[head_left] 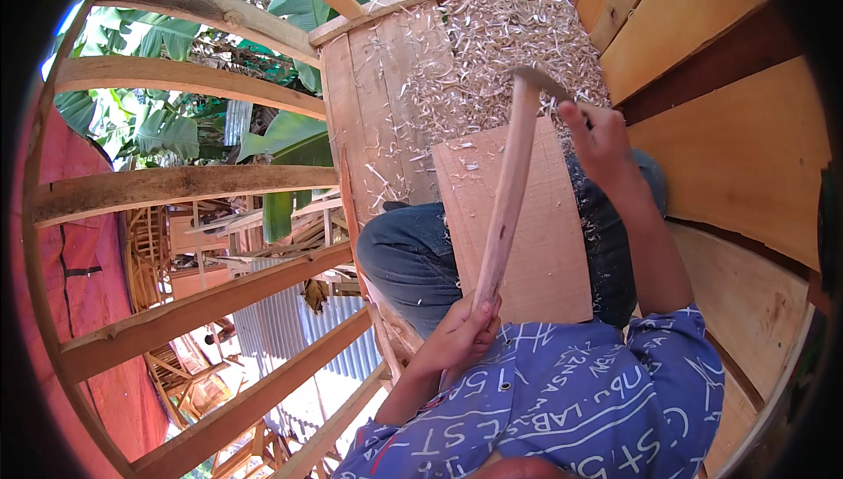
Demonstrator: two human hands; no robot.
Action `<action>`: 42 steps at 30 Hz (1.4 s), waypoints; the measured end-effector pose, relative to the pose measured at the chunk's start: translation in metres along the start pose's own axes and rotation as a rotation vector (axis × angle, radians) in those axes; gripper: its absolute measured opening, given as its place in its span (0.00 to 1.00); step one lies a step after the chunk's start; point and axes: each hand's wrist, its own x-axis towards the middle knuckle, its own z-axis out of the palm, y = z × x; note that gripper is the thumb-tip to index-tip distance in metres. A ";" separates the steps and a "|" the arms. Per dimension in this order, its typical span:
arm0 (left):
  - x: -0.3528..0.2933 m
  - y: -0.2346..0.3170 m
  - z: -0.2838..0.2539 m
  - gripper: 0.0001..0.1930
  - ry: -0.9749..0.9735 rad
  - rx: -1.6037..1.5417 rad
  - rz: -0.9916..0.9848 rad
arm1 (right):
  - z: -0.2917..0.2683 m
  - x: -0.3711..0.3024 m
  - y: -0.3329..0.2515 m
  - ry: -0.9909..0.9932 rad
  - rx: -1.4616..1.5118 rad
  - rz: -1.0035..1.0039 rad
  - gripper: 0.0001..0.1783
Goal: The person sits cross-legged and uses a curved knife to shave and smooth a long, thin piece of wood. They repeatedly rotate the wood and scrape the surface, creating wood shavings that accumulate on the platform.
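Note:
A flat pale wooden board (536,242) leans across my knees, with a faint curved line drawn on it. My left hand (464,331) is closed around the lower end of a long wooden tool handle (507,198). The handle runs up over the board to a metal head (537,80) above the board's far edge. My right hand (600,141) grips the board's far right corner, just right of the tool head. A few shavings lie on the board.
I sit inside a wooden boat hull. Plank flooring (369,101) ahead carries a thick heap of wood shavings (509,36). Curved ribs (184,185) stand open on the left, with banana leaves and corrugated roofing beyond. Planked hull wall (729,119) closes the right side.

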 end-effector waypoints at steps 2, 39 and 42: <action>-0.002 -0.001 0.007 0.21 -0.020 0.030 0.004 | -0.019 0.012 0.015 0.100 -0.016 0.076 0.32; -0.001 0.003 0.023 0.22 0.127 0.170 0.040 | -0.020 -0.022 -0.020 0.057 -0.193 -0.192 0.34; -0.001 -0.002 0.026 0.22 0.113 0.193 0.078 | -0.010 -0.011 -0.003 0.186 -0.139 -0.142 0.36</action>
